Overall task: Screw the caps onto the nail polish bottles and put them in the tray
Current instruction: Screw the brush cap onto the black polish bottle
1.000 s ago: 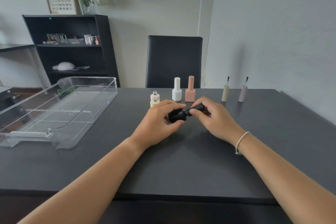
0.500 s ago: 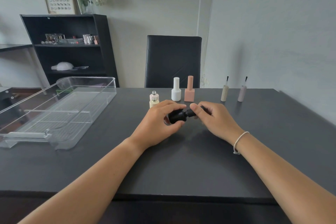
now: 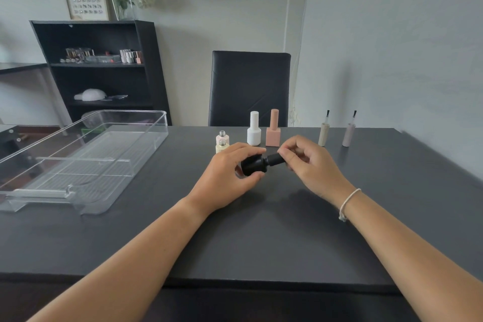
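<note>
Here the left hand (image 3: 224, 175) grips a round black nail polish bottle (image 3: 253, 165), the right hand (image 3: 311, 165) pinching its black cap (image 3: 275, 159) above the dark table (image 3: 261, 243).

The right hand (image 3: 311, 162) has rolled back, baring the black cap (image 3: 274, 159).

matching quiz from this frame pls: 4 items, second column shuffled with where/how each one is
Items:
1. black bottle
2. white bottle
3. clear tray
4. beige cap with brush

States:
A. stands upright on the table, right of the hands, brush pointing up
B. held on its side in the grip of the left hand, right hand at its cap
C. capped, upright beside the pink bottle
D. holds no bottles, at the table's left

Pairs: 1-B, 2-C, 3-D, 4-A
</note>
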{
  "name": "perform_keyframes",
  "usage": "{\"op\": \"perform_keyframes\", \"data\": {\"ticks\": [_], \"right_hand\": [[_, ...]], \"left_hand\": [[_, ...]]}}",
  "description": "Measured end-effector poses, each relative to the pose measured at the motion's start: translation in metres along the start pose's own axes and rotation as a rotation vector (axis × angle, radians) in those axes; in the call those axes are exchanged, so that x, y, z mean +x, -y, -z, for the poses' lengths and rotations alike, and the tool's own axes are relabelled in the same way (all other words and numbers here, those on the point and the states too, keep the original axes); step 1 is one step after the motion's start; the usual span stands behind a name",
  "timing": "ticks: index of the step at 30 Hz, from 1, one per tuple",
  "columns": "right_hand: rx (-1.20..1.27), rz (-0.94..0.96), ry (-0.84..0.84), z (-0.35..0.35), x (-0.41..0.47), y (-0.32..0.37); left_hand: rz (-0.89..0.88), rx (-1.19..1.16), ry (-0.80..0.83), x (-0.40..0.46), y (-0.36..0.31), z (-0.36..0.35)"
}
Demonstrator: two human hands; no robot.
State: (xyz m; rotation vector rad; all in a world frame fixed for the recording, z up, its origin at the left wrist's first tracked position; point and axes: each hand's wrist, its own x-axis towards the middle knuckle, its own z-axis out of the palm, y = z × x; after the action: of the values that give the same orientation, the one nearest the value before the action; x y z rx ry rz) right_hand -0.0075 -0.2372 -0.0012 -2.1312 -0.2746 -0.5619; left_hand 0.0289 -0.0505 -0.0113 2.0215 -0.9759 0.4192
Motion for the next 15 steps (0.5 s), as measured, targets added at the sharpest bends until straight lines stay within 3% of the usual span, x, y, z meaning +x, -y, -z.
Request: {"op": "perform_keyframes", "data": {"ticks": [15], "right_hand": [[0.03, 0.003, 0.101, 0.0027, -0.003, 0.0033]], "left_hand": [[0.008, 0.007, -0.014, 0.001, -0.0012, 0.0005]]}}
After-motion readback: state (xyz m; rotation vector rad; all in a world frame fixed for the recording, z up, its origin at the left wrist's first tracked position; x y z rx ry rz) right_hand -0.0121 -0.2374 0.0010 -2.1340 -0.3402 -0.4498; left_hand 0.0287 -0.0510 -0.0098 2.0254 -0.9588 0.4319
